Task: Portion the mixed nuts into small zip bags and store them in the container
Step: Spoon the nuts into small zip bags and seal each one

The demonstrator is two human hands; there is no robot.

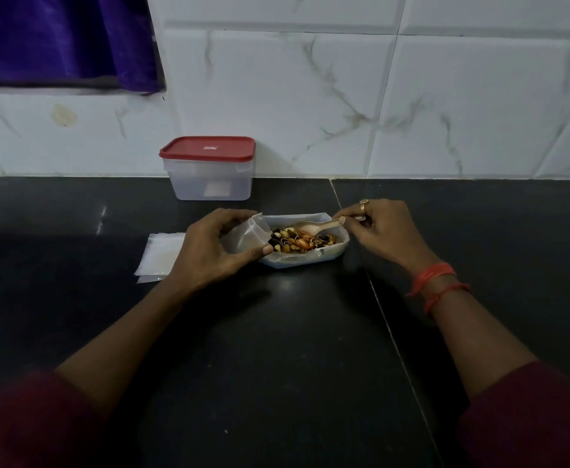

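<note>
Black table (276,349) under marble tiles (310,96): left hand (219,253) grips a small zip bag (247,235), mouth at the tray (310,262) of mixed nuts (302,240), so the right hand (383,231), pinching a wooden spoon (318,227), can scoop straight in; red-lidded container (209,170) waits behind

The small label on the container's red lid (210,147) is too blurred to read.

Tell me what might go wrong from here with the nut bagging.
1. The bag in the left hand has a small mouth, so nuts may slip off the spoon onto the dark counter.
2. The right hand pinches only the spoon's handle end, so a loaded scoop could tilt.
3. The container has its lid on and both hands are full.
</note>
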